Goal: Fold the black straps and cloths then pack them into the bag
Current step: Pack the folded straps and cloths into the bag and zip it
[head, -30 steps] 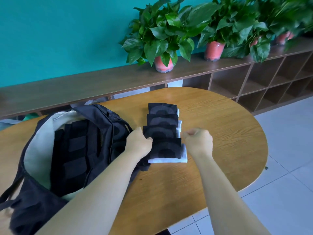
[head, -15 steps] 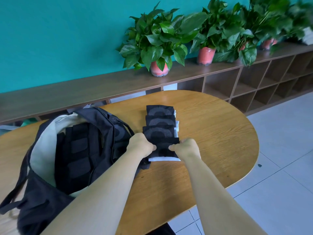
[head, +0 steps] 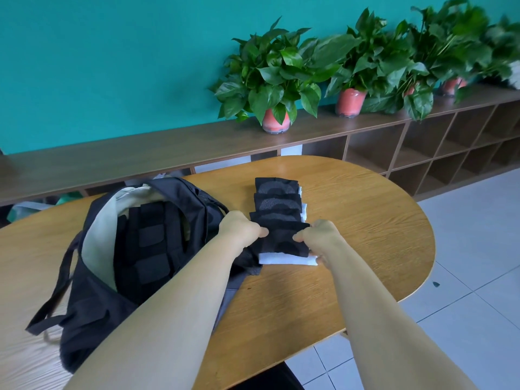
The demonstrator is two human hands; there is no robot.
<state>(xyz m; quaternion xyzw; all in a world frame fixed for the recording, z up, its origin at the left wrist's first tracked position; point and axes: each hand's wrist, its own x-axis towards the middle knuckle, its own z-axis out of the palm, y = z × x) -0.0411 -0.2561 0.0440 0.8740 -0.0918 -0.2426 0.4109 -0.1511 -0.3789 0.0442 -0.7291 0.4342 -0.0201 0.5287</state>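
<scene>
Both hands (head: pixel 281 235) grasping nearest folded black cloth (head: pixel 284 239), open bag (head: pixel 135 249) beside

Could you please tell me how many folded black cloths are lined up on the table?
4: the farthest, the second, the third, and the nearest, gripped by both hands beside the bag. More may lie underneath.

Folded black cloths (head: pixel 277 218) beside open bag (head: pixel 140 249)

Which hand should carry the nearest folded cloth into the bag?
Left, probably. The left hand already grips the nearest folded cloth on its bag side, right beside the open bag. The right hand grips the far edge and would have to cross over.
</scene>
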